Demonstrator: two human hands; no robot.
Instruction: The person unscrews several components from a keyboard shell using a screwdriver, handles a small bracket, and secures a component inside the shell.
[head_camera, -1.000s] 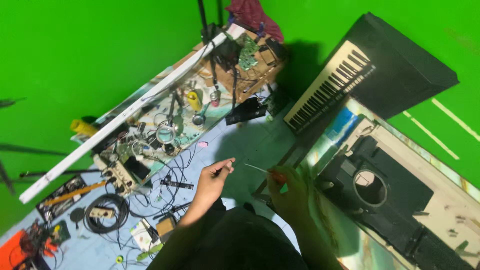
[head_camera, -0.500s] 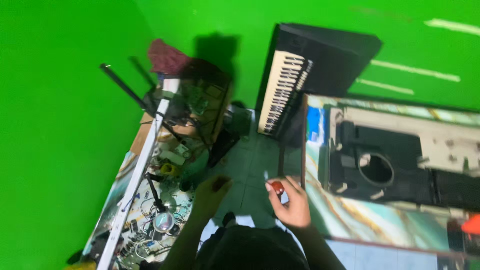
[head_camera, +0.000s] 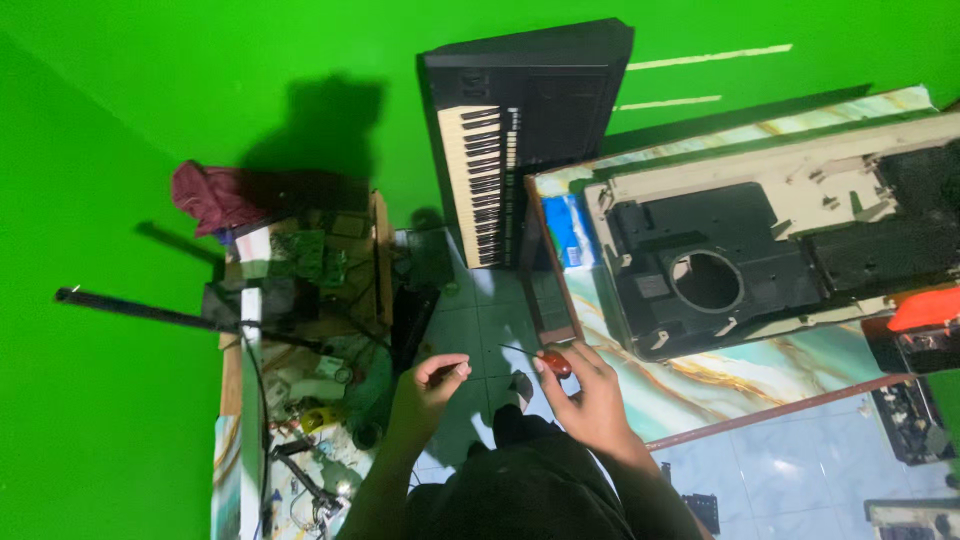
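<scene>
Camera view has swung since half a second ago: the keyboard (head_camera: 525, 130) now sits at twelve o'clock, the opened black casing (head_camera: 730, 265) on the marbled table (head_camera: 700, 385) has slid to two o'clock, and the cluttered workbench (head_camera: 300, 330) lies at nine o'clock. The right hand (head_camera: 585, 385), before just off the table's corner, now overlaps its edge, fingers clamped round a red-handled screwdriver (head_camera: 548, 360) whose thin shaft points toward ten o'clock. The left hand (head_camera: 425, 385), at seven o'clock from the casing, is raised with wrist bent, thumb and forefinger pinched together; whether they hold anything cannot be told.
</scene>
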